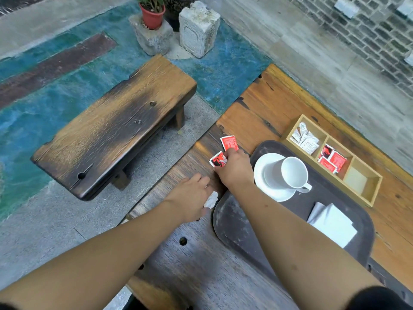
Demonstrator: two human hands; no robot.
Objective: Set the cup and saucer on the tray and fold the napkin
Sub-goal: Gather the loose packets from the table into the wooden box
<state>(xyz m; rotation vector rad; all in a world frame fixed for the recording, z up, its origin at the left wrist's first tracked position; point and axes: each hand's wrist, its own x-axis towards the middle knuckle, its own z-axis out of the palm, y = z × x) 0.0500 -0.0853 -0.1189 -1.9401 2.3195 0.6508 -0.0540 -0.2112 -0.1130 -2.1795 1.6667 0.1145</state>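
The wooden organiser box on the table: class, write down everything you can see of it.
The wooden organiser box is a long, shallow, open-topped tray of pale wood, split by thin dividers into three compartments in a row. The far one holds crumpled white packets, the middle one red packets, and the near one looks empty. It lies flat on the wooden table, slanted along the far side of the dark tray, close beside its edge; whether they touch is unclear. Neither hand touches it.
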